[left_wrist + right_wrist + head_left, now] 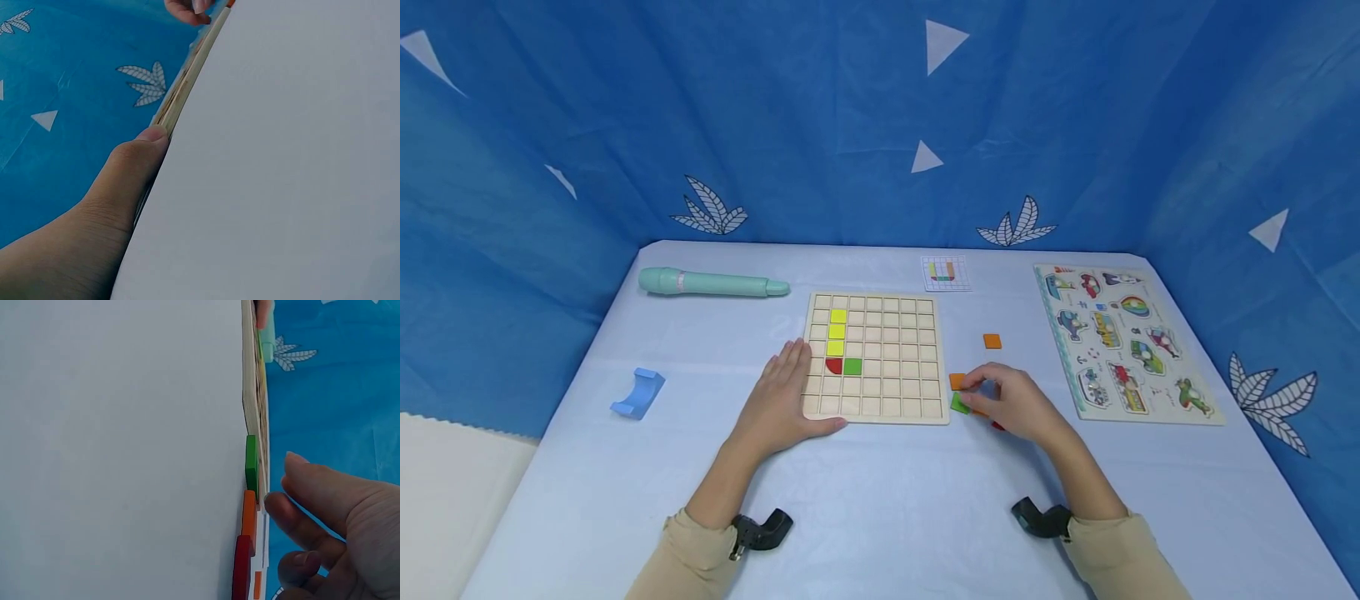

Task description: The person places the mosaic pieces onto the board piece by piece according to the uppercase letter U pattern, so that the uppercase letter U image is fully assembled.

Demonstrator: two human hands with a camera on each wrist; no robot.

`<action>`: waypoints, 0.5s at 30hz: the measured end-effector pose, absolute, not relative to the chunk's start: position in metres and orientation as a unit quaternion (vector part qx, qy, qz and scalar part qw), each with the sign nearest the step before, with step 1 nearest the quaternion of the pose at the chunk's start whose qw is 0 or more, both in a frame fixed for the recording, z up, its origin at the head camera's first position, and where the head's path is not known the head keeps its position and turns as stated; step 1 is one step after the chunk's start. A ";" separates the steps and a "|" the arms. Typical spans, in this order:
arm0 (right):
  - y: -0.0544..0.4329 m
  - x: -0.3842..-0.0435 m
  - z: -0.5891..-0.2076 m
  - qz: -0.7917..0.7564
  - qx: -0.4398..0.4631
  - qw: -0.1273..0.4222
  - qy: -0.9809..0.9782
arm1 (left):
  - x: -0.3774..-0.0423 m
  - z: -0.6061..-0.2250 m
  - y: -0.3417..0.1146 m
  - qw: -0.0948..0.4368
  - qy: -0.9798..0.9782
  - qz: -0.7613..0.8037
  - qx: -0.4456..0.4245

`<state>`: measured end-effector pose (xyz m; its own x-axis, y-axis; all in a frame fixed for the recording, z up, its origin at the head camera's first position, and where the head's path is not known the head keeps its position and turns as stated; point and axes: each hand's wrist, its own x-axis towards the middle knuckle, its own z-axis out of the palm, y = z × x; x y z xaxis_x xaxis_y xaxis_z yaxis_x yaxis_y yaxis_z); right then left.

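A wooden grid board (891,350) lies on the table. In its left part sit a column of yellow square tiles (837,331), a red rounded tile (834,366) and a green square tile (853,367). My left hand (781,408) rests along the board's left edge, fingers extended, thumb at the front edge. Over loose tiles right of the board hovers my right hand (1011,402). In the right wrist view, its thumb and fingers are bent with nothing visible between them, beside a green tile (251,464), an orange tile (249,514) and a red tile (241,569).
Behind the board lie a pattern card (947,273) and a mint-green stick-shaped object (715,283). A blue curved block (638,394) is at the left. A picture puzzle board (1127,342) lies at the right. Another orange tile (992,341) sits beyond my right hand.
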<state>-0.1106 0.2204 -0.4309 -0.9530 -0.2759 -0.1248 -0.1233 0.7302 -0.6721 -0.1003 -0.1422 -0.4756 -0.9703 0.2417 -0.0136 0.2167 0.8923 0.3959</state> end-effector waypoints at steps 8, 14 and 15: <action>0.220 -0.111 -0.438 -0.338 -0.110 0.108 0.929 | -0.100 -0.476 -0.143 0.032 0.972 0.202 0.118; 0.217 -0.111 -0.439 -0.315 -0.113 0.105 0.936 | -0.100 -0.476 -0.143 0.032 0.972 0.201 0.119; 0.216 -0.112 -0.439 -0.310 -0.113 0.104 0.938 | -0.100 -0.476 -0.143 0.031 0.972 0.201 0.119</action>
<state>-0.1115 0.2163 -0.4389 -0.9526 -0.2775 -0.1249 -0.1484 0.7819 -0.6055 -0.1003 -0.1427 -0.4762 -0.9696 0.2445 -0.0125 0.2195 0.8909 0.3975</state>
